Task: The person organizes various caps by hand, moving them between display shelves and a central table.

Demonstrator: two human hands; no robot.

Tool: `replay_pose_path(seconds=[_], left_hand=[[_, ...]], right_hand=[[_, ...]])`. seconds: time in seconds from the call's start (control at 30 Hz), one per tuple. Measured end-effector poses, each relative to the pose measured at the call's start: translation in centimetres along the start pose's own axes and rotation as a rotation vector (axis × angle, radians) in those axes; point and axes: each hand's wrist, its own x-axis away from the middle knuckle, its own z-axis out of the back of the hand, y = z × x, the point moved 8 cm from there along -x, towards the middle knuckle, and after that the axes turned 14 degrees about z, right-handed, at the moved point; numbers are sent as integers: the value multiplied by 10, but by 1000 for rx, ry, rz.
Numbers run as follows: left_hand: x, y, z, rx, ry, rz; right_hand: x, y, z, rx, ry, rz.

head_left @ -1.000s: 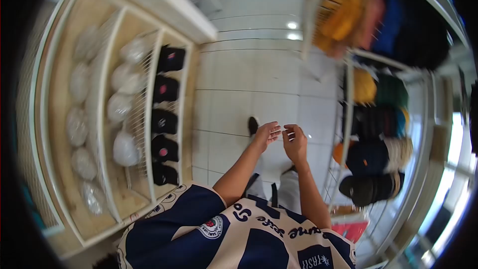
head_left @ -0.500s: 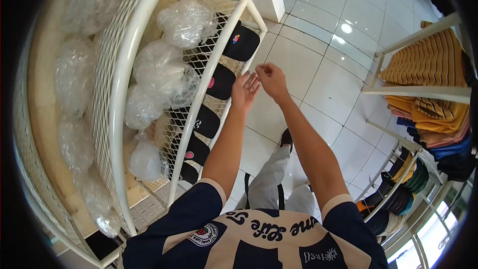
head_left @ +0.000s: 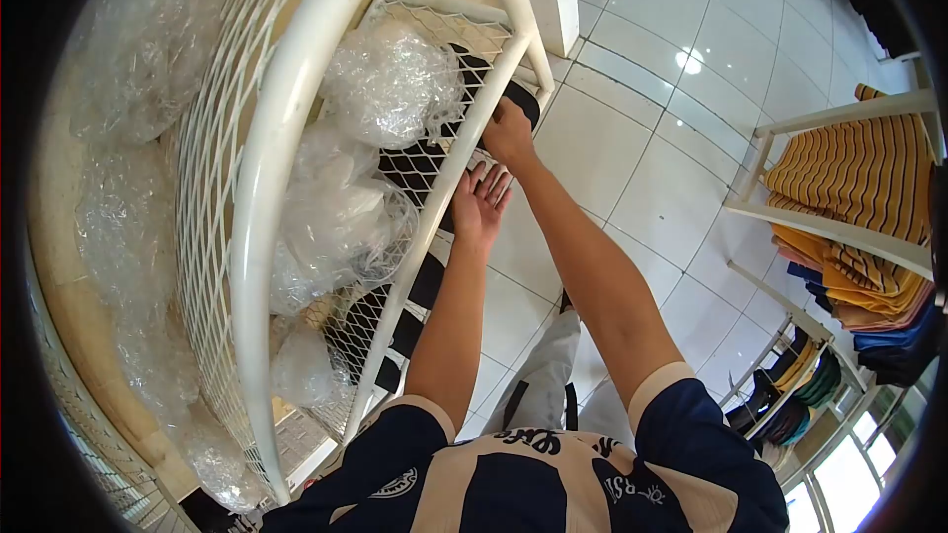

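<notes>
My right hand (head_left: 509,133) reaches to a black cap (head_left: 523,97) at the far end of the rack's lower row. Its fingers are curled against the cap and cover much of it. What sits between the fingertips is hidden. Just below, my left hand (head_left: 481,202) is turned palm up with the fingers apart, beside the white rail, and nothing shows in it. More black caps (head_left: 427,281) hang in line along the mesh rack (head_left: 434,195), closer to my body.
Clear plastic bundles (head_left: 390,79) lie on the mesh shelf at left, behind a thick white rail (head_left: 259,188). White floor tiles (head_left: 632,138) stretch to the right. Folded striped cloth (head_left: 849,163) and other garments fill racks along the right side.
My right hand has moved forward and left, away from my left hand, onto the far cap. My left hand stays palm up. The view has shifted closer to the rack.
</notes>
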Motion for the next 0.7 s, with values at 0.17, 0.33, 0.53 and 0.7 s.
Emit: replay_pose_path(seconds=[0.17, 0.33, 0.53, 0.7], left_hand=[[15, -39, 30, 11, 16, 99], [33, -97, 92, -81, 270, 219], [101, -122, 15, -790, 165, -115], [211, -239, -99, -1013, -518, 385]], right_hand=[[73, 8, 47, -173, 9, -68], [210, 13, 142, -344, 153, -209], [362, -17, 281, -270, 278, -310], [457, -73, 377, 14, 267, -360]])
